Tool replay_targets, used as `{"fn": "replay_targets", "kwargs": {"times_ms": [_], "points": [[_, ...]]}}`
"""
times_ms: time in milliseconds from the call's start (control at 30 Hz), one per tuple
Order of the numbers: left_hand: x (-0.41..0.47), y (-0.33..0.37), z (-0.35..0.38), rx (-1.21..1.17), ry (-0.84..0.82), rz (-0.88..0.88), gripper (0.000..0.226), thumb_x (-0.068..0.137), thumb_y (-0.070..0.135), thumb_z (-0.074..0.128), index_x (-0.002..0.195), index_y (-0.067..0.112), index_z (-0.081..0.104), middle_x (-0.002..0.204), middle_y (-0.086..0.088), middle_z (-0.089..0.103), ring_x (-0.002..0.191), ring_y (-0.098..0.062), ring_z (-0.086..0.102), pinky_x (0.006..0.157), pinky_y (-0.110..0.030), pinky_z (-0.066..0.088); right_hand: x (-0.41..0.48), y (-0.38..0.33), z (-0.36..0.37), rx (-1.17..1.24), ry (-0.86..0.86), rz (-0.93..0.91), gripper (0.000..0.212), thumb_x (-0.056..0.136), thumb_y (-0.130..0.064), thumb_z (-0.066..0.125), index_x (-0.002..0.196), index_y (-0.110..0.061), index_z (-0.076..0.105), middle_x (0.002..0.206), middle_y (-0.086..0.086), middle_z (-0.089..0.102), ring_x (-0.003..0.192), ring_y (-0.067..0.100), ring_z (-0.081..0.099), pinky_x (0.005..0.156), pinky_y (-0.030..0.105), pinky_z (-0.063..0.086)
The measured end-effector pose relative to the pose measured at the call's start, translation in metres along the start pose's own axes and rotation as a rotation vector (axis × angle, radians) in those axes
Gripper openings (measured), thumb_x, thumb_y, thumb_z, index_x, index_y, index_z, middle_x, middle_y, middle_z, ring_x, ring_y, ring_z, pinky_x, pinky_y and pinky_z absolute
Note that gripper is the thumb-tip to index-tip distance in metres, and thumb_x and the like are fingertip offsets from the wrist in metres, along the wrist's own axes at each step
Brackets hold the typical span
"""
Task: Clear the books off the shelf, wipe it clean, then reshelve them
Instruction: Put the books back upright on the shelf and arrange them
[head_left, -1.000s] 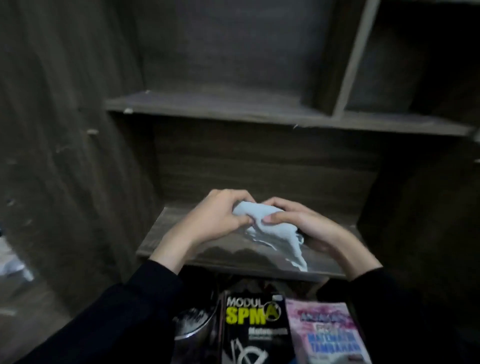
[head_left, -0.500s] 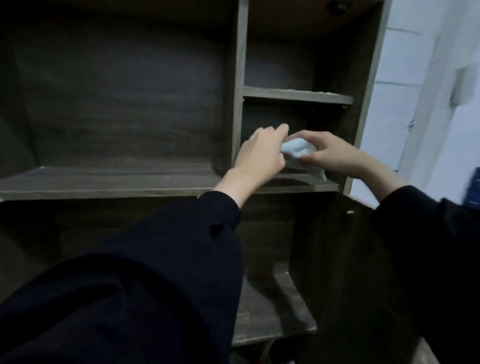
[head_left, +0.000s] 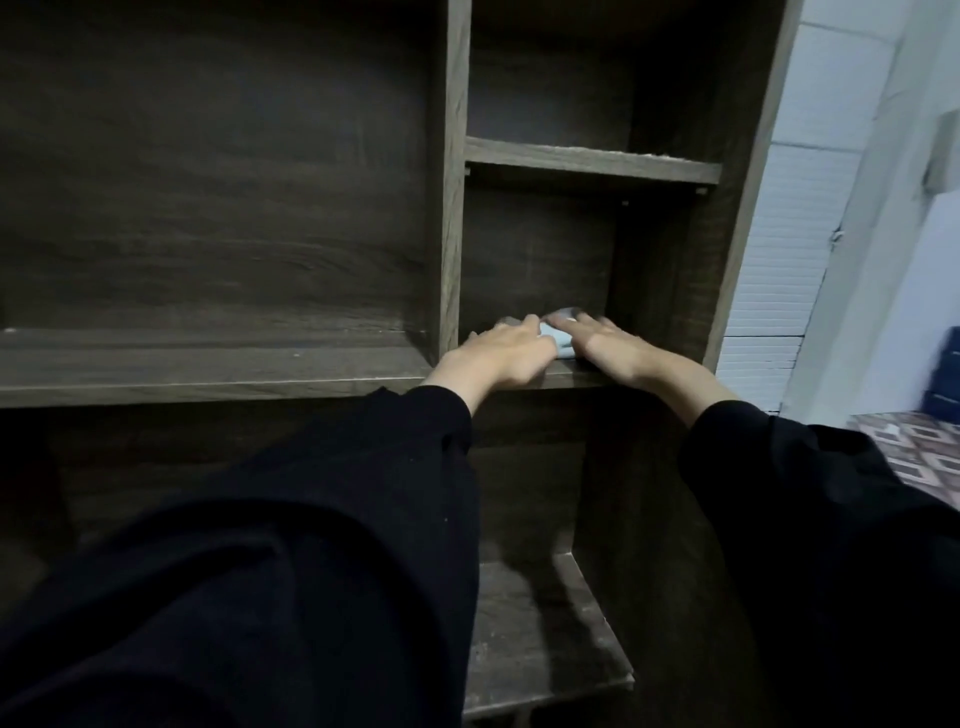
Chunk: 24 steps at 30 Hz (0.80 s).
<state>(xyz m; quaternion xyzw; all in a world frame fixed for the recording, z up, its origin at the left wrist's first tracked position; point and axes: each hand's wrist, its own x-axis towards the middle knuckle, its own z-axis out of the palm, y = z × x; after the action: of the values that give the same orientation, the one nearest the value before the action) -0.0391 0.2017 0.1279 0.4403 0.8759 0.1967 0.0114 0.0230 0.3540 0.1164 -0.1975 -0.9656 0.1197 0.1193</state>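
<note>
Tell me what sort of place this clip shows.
Likely a room in a home: a dark wood-grain shelving unit, a white ribbed wall panel beside it, and patterned floor tiles at far right.

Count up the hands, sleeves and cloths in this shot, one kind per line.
Hands: 2, left hand and right hand
Sleeves: 2, black left sleeve and black right sleeve
Cloths: 1, light blue cloth between the hands
Total: 5
</note>
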Motion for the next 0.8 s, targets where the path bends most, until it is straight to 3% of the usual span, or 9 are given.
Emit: {"fn": "replay_targets", "kwargs": {"times_ms": [100,200,267,333,433,533,633,800], "points": [[-0.006,0.001,0.004,0.022,0.021,0.027,0.052,0.092,0.019,0.031,0.142,0.008,0.030,0.155,-0.016,0.019,0.144,-0.031,0.010,0.116,-0.049,0.011,-0.008,-0.004,0.003,-0.004,0.067,0.007,0.051,0.099,-0.031,0.024,0.147,-0.047,0.018,0.161,-0.002,0.006,0.148,0.025,-0.003,0.114,0.056,-0.002],[-0.024,0.001,0.008,-0.015,0.233,0.173,0.049,0.099,0.017,0.028,0.148,0.010,0.027,0.158,-0.013,0.015,0.147,-0.024,0.006,0.117,-0.043,0.011,-0.024,-0.010,0.011,0.084,0.322,-0.039,0.056,0.092,-0.027,0.030,0.147,-0.034,0.031,0.158,0.004,0.021,0.147,0.026,0.009,0.116,0.049,0.007],[-0.043,-0.002,0.013,-0.095,0.355,0.261,0.047,0.100,0.017,0.032,0.147,0.012,0.031,0.157,-0.009,0.021,0.146,-0.019,0.010,0.116,-0.035,0.012,-0.045,-0.022,0.022,0.239,0.568,-0.129,0.059,0.083,-0.024,0.032,0.140,-0.022,0.046,0.148,0.008,0.041,0.141,0.025,0.026,0.115,0.039,0.019],[-0.070,-0.008,0.021,-0.151,0.459,0.334,0.045,0.097,0.013,0.039,0.142,0.012,0.040,0.150,-0.007,0.036,0.143,-0.016,0.023,0.114,-0.027,0.017,-0.071,-0.040,0.040,0.372,0.765,-0.190,0.048,0.082,-0.012,0.039,0.126,-0.015,0.058,0.128,0.007,0.056,0.124,0.021,0.043,0.102,0.026,0.031],[-0.119,-0.024,0.040,-0.183,0.591,0.406,0.035,0.089,0.009,0.046,0.121,0.010,0.058,0.121,-0.005,0.061,0.117,-0.019,0.050,0.099,-0.033,0.040,-0.112,-0.072,0.076,0.499,0.918,-0.260,0.036,0.077,-0.001,0.044,0.105,-0.009,0.066,0.103,0.006,0.062,0.101,0.022,0.053,0.087,0.025,0.039],[-0.170,-0.051,0.068,-0.224,0.612,0.355,0.026,0.084,0.009,0.046,0.105,0.009,0.063,0.100,-0.005,0.064,0.097,-0.022,0.058,0.084,-0.035,0.045,-0.149,-0.097,0.130,0.572,0.885,-0.304,0.031,0.075,0.004,0.046,0.097,-0.005,0.066,0.093,0.002,0.059,0.090,0.018,0.054,0.081,0.023,0.042],[-0.212,-0.088,0.108,-0.288,0.601,0.218,0.021,0.083,0.009,0.047,0.096,0.008,0.064,0.091,-0.003,0.064,0.087,-0.020,0.060,0.079,-0.034,0.046,-0.183,-0.114,0.195,0.627,0.762,-0.293,0.036,0.071,0.009,0.045,0.098,-0.005,0.065,0.092,-0.001,0.059,0.088,0.015,0.053,0.080,0.017,0.040],[-0.271,-0.155,0.199,-0.475,0.456,-0.134,0.021,0.084,0.003,0.051,0.093,0.011,0.068,0.091,-0.002,0.070,0.080,-0.008,0.060,0.076,-0.020,0.044,-0.223,-0.117,0.319,0.651,0.403,-0.103,0.035,0.072,-0.009,0.039,0.091,-0.007,0.069,0.090,0.008,0.064,0.090,0.029,0.056,0.081,0.033,0.040]]}}
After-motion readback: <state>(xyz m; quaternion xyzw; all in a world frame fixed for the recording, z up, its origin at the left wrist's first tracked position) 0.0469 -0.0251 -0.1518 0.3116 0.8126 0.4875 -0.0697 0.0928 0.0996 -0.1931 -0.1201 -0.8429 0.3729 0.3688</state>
